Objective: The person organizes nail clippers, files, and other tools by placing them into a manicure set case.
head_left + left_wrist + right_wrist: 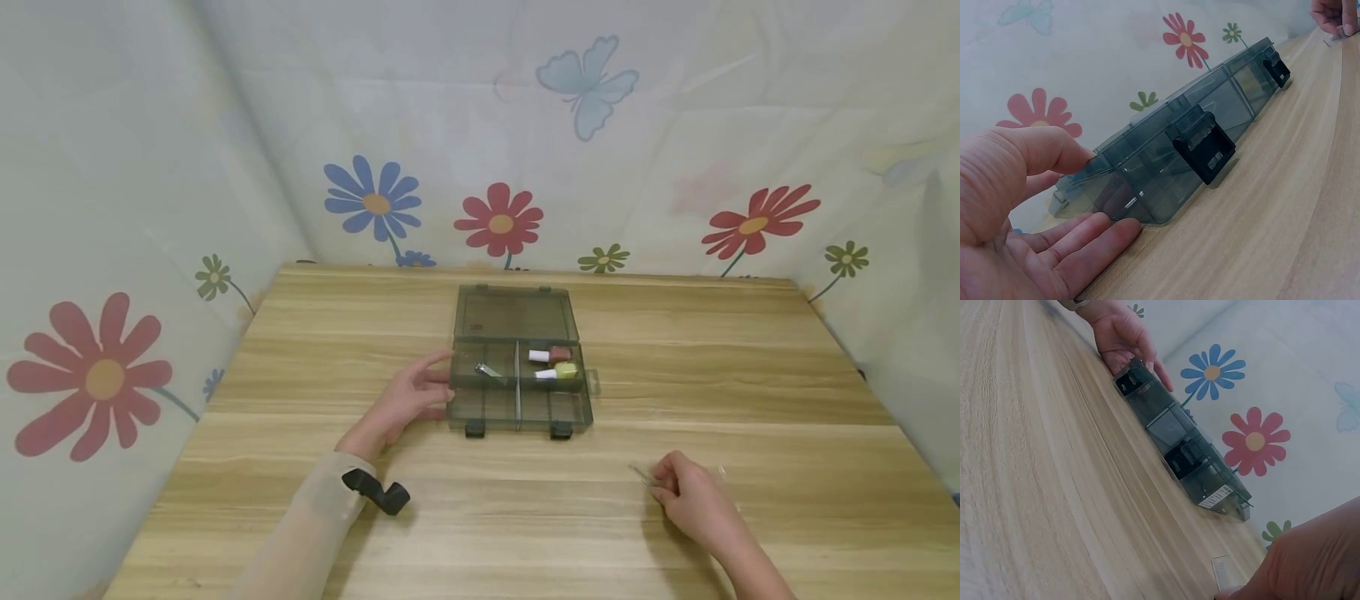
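A smoky see-through plastic organizer box (483, 408) lies with its lid (517, 312) folded back. My left hand (405, 404) holds the box by its left side; in the left wrist view, the thumb is at the upper rim and other fingers lie low along the wall. Inside are nail clippers (489, 370), a reddish nail polish bottle (559, 355) and a yellow one (566, 370). To the right of the box, close above the table, my right hand (693, 496) pinches a small clear flat piece (1220, 570) with faint markings, its held end hidden by the fingers.
The box stands mid-way on a wood-grain table (337, 308). Two black latches (561, 430) hang at its front, and a hanging tab (592, 382) sticks out on the right. A flower-print cloth (420, 100) rises behind the table and at both sides.
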### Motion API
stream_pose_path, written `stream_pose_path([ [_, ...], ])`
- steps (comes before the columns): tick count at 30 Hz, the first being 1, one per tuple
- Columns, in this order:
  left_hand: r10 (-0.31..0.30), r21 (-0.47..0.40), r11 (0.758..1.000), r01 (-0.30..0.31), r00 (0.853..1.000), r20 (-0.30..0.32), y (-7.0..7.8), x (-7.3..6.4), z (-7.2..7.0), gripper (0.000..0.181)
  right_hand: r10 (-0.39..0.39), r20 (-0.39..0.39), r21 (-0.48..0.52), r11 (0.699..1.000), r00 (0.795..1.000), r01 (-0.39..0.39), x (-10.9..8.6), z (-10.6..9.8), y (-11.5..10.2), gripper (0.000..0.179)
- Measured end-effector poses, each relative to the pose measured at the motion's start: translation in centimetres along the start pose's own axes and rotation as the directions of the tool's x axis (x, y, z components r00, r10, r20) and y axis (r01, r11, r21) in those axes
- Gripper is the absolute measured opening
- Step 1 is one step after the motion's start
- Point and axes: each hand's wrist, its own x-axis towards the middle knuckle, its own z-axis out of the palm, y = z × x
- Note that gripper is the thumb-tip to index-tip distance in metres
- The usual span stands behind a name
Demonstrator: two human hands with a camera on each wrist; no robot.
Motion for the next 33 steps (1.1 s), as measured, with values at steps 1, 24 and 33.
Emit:
stream_pose_path([
  [1, 0.002, 0.000, 1.000, -0.002, 1.000, 0.000, 0.1, -0.1, 0.0, 0.068, -0.005, 0.004, 0.003, 1.000, 1.000, 0.005, 0.0, 0.0, 0.0, 0.018],
  [24, 0.021, 0.001, 1.000, -0.021, 0.999, -0.026, -2.4, 1.2, -0.8, 0.067, -0.194, -0.114, 0.036, 0.979, 0.974, 0.200, 1.4, -1.2, -1.4, 0.015],
  [33, 0.016, -0.001, 1.000, -0.016, 0.999, -0.042, -2.2, 1.0, -0.7, 0.066, -0.278, -0.155, 0.063, 0.955, 0.948, 0.290, 2.6, -2.2, -2.5, 0.017],
])
